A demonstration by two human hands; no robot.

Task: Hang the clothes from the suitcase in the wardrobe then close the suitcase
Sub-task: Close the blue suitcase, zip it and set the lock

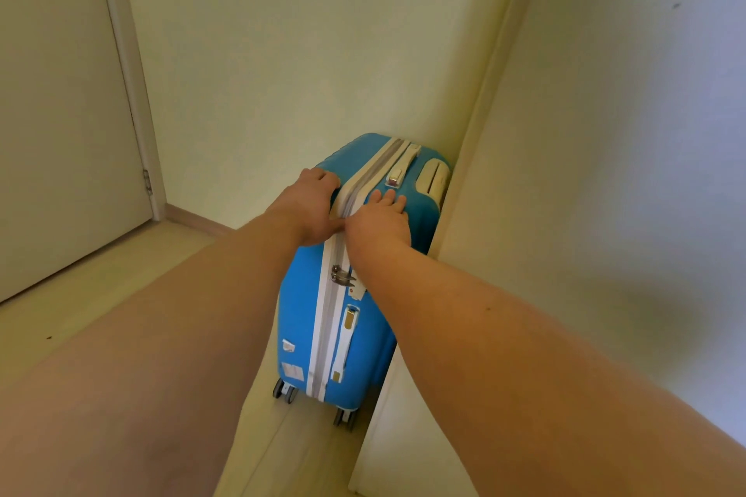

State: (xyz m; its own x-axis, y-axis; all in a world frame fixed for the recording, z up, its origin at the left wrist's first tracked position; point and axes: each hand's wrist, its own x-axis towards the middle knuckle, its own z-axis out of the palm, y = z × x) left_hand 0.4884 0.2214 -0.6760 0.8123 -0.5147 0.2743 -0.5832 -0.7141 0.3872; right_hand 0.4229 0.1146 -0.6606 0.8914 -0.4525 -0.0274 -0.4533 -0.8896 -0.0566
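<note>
A blue hard-shell suitcase [298, 307] stands upright on its wheels [284, 389] in the corner, its white zip band shut and the zip pulls [341, 274] together on the near side. My left hand [313, 206] grips the top left edge of the shell, fingers curled over it. On the top right half, beside the zip band, my right hand [379, 220] lies flat with its fingers stretched out. The cream top handle [403, 165] is just beyond my fingers. No clothes are in view.
A tall white panel [565, 214] rises directly right of the suitcase, touching or nearly touching it. A pale wall stands behind it. A closed white door [60, 113] is at the left, with light wooden floor [101, 295] between it and the suitcase.
</note>
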